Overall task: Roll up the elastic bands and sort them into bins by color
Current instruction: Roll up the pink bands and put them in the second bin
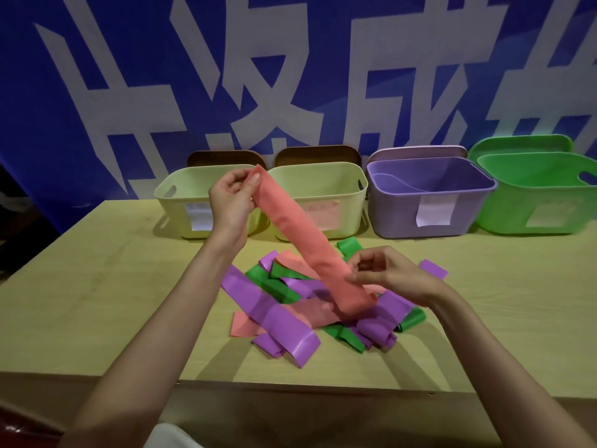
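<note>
A pink band (300, 240) is stretched on a slant between the two hands, lifted off the tabletop (106, 286). The left hand (231, 202) pinches its upper end between thumb and fingers, raised in front of the bins. The right hand (391, 273) pinches the band's edge lower down with thumb and curled fingertips, and the band's bottom end hangs past that grip to touch the pile.

Under and between the hands lies the heap of loose bands (310, 305): purple, green and pink strips crossing over each other, none rolled. One long purple strip (274, 315) runs from below the left forearm toward the near edge of the tabletop, ending in a folded loop. A single purple end (434, 268) pokes out just beyond the right hand, and a green piece (350, 247) lies just beyond the right hand's fingers, toward the bins.

Beyond the hands, four bins stand in a row along the far edge: a cream bin (176, 205) behind the left hand, a second cream bin (342, 195) behind the raised band, then a purple bin (433, 202) and a green bin (542, 202) farther out past the right hand. Each carries a pale label on its front. Lids lean behind them against a blue banner (161, 76).

Bare tabletop spreads wide outside the left forearm and outside the right wrist, with a narrower strip between the pile and the near edge.
</note>
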